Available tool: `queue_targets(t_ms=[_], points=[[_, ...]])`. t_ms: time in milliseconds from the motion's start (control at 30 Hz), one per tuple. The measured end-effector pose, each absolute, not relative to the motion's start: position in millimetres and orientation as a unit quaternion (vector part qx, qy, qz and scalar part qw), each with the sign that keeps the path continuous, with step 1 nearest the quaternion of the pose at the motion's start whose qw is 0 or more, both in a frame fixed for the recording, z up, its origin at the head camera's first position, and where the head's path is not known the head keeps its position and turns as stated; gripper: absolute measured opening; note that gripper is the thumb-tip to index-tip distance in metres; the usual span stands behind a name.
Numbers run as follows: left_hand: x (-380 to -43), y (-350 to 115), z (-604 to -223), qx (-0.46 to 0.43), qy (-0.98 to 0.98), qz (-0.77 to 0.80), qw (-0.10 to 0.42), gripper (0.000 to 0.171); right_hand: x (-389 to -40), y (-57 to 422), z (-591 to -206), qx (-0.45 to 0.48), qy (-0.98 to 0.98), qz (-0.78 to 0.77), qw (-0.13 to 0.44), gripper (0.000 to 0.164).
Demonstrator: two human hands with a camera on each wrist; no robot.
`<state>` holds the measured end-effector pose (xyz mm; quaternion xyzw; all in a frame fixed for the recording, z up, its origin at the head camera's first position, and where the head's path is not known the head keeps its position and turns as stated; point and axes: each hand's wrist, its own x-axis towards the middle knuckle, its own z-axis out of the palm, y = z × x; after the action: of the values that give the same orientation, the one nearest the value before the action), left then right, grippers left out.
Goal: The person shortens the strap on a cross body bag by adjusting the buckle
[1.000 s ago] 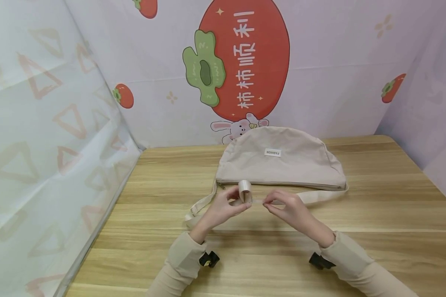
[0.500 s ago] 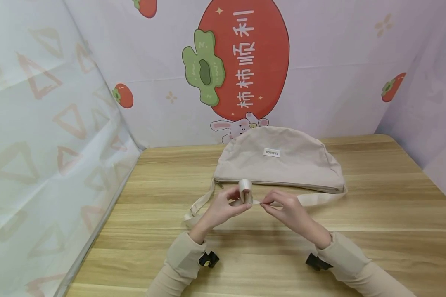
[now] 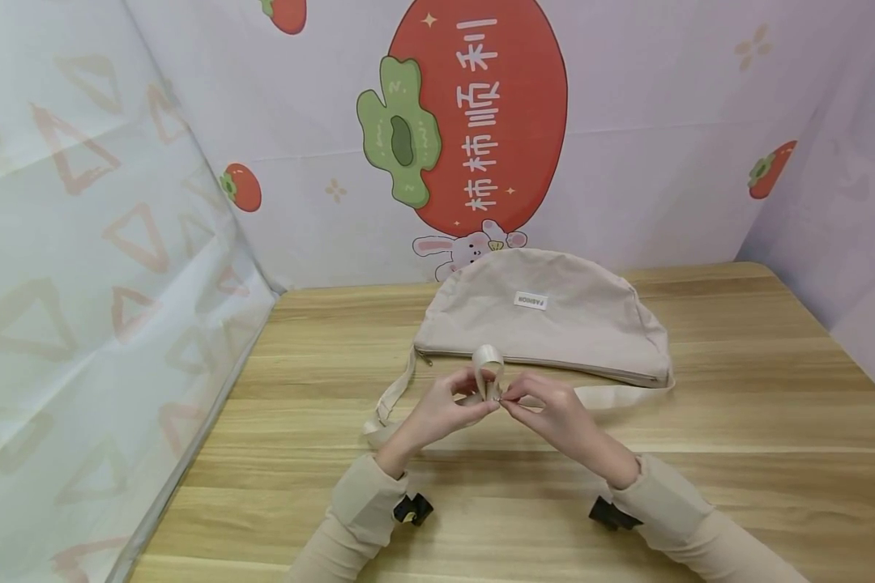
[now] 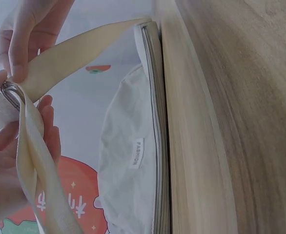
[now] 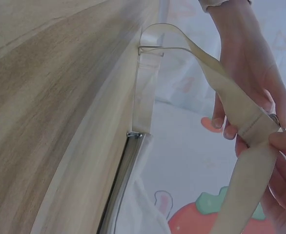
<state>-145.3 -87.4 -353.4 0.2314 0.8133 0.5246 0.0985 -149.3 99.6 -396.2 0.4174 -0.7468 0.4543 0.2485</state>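
A beige fabric bag (image 3: 539, 324) with a small "FASHION" label lies on the table beyond both hands. Its beige strap (image 3: 616, 395) runs from the bag's two ends to the fingers. Above the fingertips part of the strap stands up as a loop (image 3: 488, 356). My left hand (image 3: 445, 406) pinches the strap beside a metal buckle (image 4: 10, 92), thumb towards me. Thumb and fingers of my right hand (image 3: 554, 409) pinch the strap right at that buckle, close against the left fingertips. How the strap passes through the buckle is partly hidden by fingers.
A wooden table (image 3: 277, 486) carries everything. Another metal ring (image 5: 150, 48) joins the strap near the bag's zipper (image 5: 133, 135). Behind stands a printed cloth backdrop (image 3: 627, 162), with a pale cloth (image 3: 80, 243) on the left side.
My right hand has moved left until it meets the left fingertips. The strap loop has grown taller and rounder. The bag has shifted slightly left, its right end turning towards me.
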Motion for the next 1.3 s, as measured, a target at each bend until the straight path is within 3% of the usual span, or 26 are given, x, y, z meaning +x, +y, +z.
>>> queue_targets(t_ms=[200,333,400,600,1300], points=[[-146,-87,-354,0.237,0.815,0.519,0.097,0.031,-150,98,-397,0.414,-0.746,0.449,0.265,0.020],[-154,-88,-368,0.246,0.820,0.509,0.090,0.031,-151,99,-398,0.421,-0.743,0.448,0.263,0.003],[-159,-90,-376,0.251,0.823,0.503,0.086,0.033,-151,99,-397,0.421,-0.745,0.447,0.261,0.003],[-164,-97,-386,0.266,0.840,0.466,0.077,0.041,-151,100,-395,0.414,-0.755,0.439,0.257,0.022],[-154,-121,-393,0.308,0.875,0.372,-0.033,0.029,-153,105,-396,0.418,-0.746,0.440,0.274,0.024]])
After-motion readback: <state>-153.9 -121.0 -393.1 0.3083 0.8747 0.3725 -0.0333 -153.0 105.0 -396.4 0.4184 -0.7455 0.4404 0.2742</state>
